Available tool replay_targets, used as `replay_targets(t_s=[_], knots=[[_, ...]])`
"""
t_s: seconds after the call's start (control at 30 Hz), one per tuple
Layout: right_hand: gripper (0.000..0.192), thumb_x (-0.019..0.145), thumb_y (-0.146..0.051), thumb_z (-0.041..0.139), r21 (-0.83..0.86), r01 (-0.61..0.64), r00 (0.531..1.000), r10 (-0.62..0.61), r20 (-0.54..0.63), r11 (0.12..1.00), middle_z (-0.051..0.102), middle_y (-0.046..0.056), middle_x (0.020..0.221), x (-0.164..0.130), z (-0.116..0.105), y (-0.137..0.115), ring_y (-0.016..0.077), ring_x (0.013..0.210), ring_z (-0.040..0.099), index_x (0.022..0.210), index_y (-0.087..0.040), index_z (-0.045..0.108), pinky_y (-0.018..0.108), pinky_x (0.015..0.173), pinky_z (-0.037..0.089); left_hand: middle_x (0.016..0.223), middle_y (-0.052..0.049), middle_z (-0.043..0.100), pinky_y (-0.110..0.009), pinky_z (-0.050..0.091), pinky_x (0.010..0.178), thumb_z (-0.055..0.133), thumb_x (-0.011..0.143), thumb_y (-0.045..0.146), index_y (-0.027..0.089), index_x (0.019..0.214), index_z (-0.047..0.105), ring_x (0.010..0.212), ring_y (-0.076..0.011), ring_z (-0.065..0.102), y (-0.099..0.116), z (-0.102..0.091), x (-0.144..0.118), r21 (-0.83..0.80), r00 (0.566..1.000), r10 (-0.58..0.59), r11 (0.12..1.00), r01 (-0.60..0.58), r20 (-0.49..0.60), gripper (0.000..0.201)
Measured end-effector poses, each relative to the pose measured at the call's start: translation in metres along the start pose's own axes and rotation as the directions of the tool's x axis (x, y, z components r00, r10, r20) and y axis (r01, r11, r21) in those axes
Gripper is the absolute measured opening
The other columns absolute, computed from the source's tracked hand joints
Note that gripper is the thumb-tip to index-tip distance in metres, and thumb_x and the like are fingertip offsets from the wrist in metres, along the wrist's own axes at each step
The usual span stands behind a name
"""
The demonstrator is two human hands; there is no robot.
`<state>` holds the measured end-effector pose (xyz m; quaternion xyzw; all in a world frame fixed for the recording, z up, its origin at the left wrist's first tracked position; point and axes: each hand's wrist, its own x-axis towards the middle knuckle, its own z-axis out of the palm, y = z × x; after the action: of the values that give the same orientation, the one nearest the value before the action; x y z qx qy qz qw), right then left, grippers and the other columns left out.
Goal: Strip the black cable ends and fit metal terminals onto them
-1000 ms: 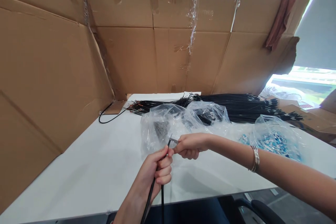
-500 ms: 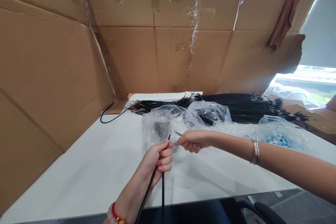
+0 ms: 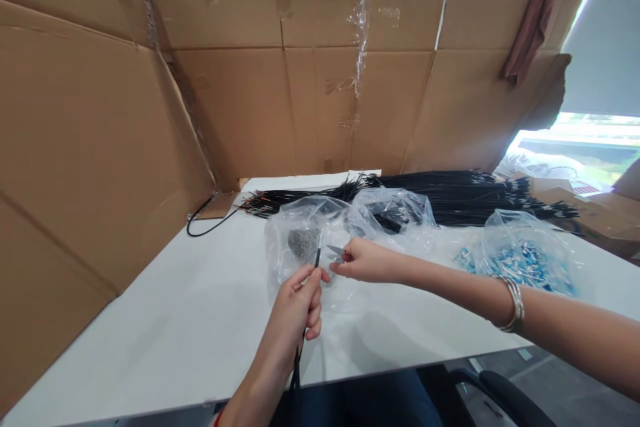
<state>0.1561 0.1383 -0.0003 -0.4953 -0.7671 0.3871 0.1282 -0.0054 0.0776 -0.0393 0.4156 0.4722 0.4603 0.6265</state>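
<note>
In the lower middle of the head view, my left hand (image 3: 303, 300) is closed around a black cable (image 3: 317, 257). Its end points up past my fingertips, with a thin pale tip, and the rest hangs down below the fist. Just to the right, my right hand (image 3: 367, 260) pinches a small metal tool (image 3: 335, 251) with pointed tips, its kind unclear. Those tips face the cable end with a small gap between. Behind both hands lies a clear plastic bag (image 3: 280, 240) with a heap of tiny grey pieces (image 3: 303, 243) in it.
Long bundles of black cables (image 3: 450, 197) lie along the back of the white table (image 3: 165, 320). Another clear bag (image 3: 505, 230) holds blue and silvery small parts (image 3: 530, 263) at the right. Cardboard walls (image 3: 240, 107) rise behind and left. A brown cloth (image 3: 535, 27) hangs over the back wall.
The metal tool shows more plainly now, with its tips apart. My left hand has turned a little, and a longer pale tip shows on the cable. The whole view has shifted slightly.
</note>
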Motion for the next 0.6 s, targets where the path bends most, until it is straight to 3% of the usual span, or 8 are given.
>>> replay_targets(t_s=[0.33,0.6], knots=[[0.044,0.084,-0.029,0.059,-0.102,0.053,0.998,-0.054,-0.012,0.993,0.026,-0.008,0.044,0.0021,0.0055,0.0011,0.0066,0.048,0.024,0.049,-0.018,0.035,0.026,0.047,0.019,0.037,0.014,0.023,-0.016,0.023,0.027,0.062,0.077,0.054,0.021,0.079,0.055,0.029,-0.0042,0.015,-0.0063,0.0093,-0.0105,0.153,0.994,0.088,0.985,-0.077,-0.066,0.033],[0.04,0.089,-0.04,0.053,0.054,0.028,0.978,-0.039,0.207,0.998,0.03,-0.009,0.042,0.0077,0.0008,0.0079,0.0059,0.039,0.025,0.056,-0.019,0.043,0.023,0.039,0.02,0.041,0.014,0.02,-0.016,0.019,0.028,0.063,0.074,0.057,0.022,0.075,0.054,0.032,-0.004,0.013,-0.0057,0.0089,-0.0103,0.126,0.999,0.044,0.991,-0.04,-0.031,0.036]])
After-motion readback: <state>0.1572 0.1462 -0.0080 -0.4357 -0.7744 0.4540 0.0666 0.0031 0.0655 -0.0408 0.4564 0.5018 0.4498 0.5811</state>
